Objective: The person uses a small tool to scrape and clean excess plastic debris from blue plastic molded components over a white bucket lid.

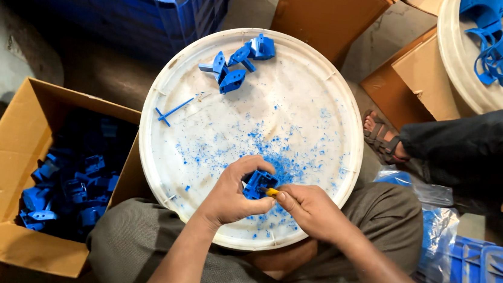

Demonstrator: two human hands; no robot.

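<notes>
One camera on the head looks straight down, close above the round white tray (328, 93) on the person's lap.

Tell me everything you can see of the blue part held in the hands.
The blue part looks like moulded plastic, small and boxy with open recesses. The left hand grips it from the left, fingers wrapped around it, over the white round tray strewn with blue shavings. The right hand presses a yellow-handled tool against its right edge. Its underside is hidden.
</notes>
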